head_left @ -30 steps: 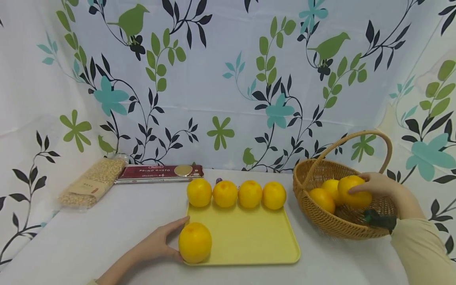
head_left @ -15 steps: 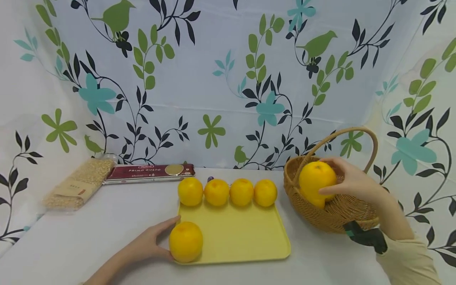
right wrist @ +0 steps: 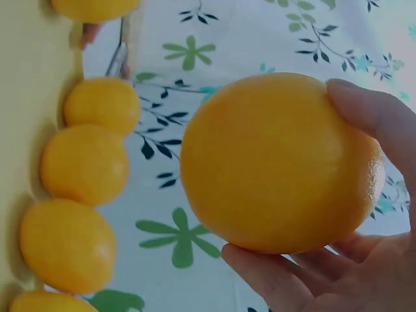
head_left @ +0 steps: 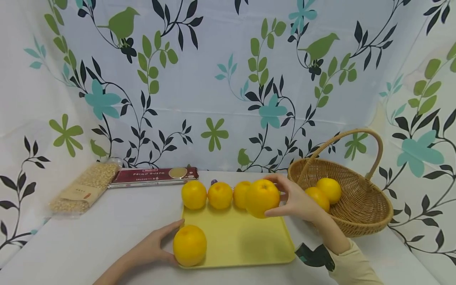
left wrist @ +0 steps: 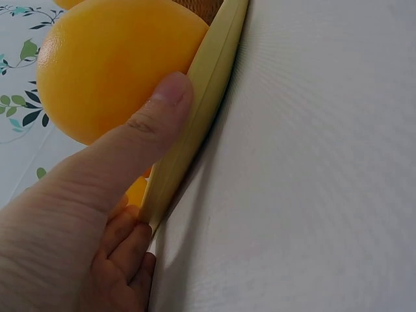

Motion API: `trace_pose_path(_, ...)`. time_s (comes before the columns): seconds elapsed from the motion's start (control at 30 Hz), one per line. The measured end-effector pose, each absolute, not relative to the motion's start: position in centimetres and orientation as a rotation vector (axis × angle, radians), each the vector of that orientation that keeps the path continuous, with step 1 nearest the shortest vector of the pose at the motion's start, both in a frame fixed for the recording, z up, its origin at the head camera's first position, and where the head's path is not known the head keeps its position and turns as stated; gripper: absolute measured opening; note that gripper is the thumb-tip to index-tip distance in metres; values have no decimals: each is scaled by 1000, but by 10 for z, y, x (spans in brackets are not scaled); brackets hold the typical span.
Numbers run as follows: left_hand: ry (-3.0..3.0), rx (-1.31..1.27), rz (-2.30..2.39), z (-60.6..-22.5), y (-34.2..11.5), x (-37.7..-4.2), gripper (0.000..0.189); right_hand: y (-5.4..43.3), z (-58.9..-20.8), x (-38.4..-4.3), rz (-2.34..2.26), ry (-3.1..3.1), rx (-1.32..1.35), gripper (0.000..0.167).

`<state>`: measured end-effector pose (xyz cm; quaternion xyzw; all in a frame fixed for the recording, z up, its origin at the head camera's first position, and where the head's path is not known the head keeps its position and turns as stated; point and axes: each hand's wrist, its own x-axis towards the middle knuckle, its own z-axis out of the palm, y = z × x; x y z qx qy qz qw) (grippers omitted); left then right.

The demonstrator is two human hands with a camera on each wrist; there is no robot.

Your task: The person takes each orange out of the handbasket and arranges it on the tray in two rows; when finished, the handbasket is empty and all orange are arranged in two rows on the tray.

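My right hand (head_left: 293, 198) grips an orange (head_left: 263, 198) above the back right part of a yellow tray (head_left: 246, 241). In the right wrist view thumb and fingers lie around that orange (right wrist: 279, 162). Along the tray's back edge stands a row of oranges (head_left: 219, 195), its right end hidden by the held one. Another orange (head_left: 190, 245) sits in the front left corner. Beside it my left hand (head_left: 153, 245) rests against the tray's left edge, thumb and fingers spread apart. The left wrist view shows the thumb (left wrist: 146, 120) touching the tray rim (left wrist: 188, 133).
A wicker basket (head_left: 370, 217) with a tall handle stands at the right and holds two oranges (head_left: 328, 190). Back left lie a bag of pale grains (head_left: 85, 188) and a red spaghetti packet (head_left: 154, 176). A patterned cloth (head_left: 231, 99) hangs behind the table.
My right hand has lifted an orange out of the basket and carried it left over the tray. The left hand keeps its place at the tray's edge. The head view has shifted a little.
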<state>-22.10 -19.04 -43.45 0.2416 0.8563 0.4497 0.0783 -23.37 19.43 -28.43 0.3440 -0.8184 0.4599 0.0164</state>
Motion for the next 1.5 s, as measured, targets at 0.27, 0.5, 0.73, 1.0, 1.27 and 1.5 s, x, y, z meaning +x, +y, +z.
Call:
trace_pose_path(0.27,2551,725,1356,-433,-189,-221,94,171,-306,-230,1544,-2463,1209,67)
trace_pose_path(0.5,2595,760,1361,-437,-189,-224,101,146,-333,-232,1748,-2421,1154,65)
trace_pose_path(0.73,2536,760,1359,-434,-190,-224,93,132,-349,-228,1807,-2491,1118,63)
trace_pose_path(1.0,2531,743,1355,-434,-190,-223,93,128,-366,-235,1727,-2606,1191,65)
trace_pose_path(1.27,2538,727,1352,-433,-193,-221,94,123,-379,-240,1700,-2674,1257,66)
trace_pose_path(1.5,2539,744,1355,-433,-192,-221,95,123,-386,-242,1687,-2711,1250,69)
